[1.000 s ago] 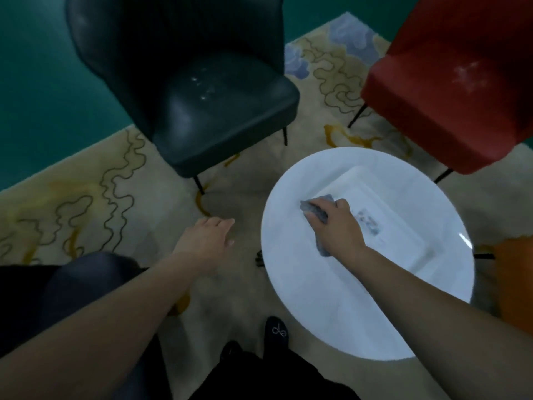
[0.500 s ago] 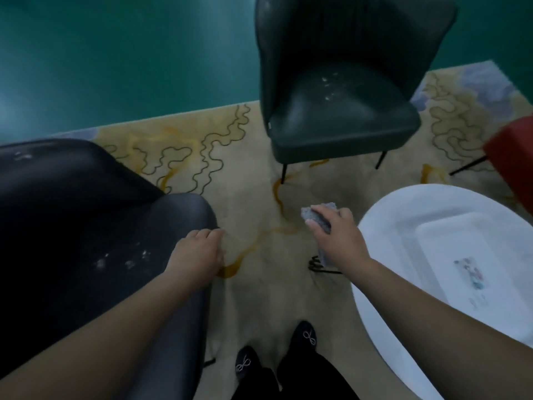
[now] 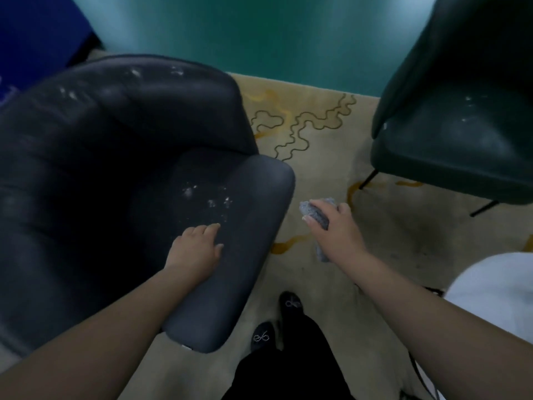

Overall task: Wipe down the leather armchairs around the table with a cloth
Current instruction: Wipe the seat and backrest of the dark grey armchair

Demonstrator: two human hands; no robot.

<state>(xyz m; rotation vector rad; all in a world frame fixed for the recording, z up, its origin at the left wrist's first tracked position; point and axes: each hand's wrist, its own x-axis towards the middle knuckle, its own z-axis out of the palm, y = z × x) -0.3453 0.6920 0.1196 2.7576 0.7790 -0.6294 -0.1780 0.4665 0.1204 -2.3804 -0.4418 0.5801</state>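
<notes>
The left hand (image 3: 199,249) lies flat over the seat of the black armchair (image 3: 115,157), fingers spread and loose, holding nothing; whether the palm actually presses the leather cannot be told. Just ahead of its fingertips, white specks (image 3: 210,197) dot the seat cushion, and more pale marks show along the top of the backrest.

The right hand (image 3: 331,226) is clenched around a grey cloth (image 3: 315,212), which bunches out past the fingers at the front and hangs a little below the palm. The hand and cloth hover over the rug (image 3: 317,157), just beside the front corner of the black armchair's seat and not touching it.

A second armchair (image 3: 461,134), dark green (it carries a few white flecks on its seat too), stands at the upper right on thin dark legs, well apart from the cloth. The white table (image 3: 496,290) shows only as a curved edge at the lower right, under the right forearm.

The rug is beige with wavy dark and yellow lines. The person's black shoes (image 3: 277,321) stand on it between the black armchair and the table.
</notes>
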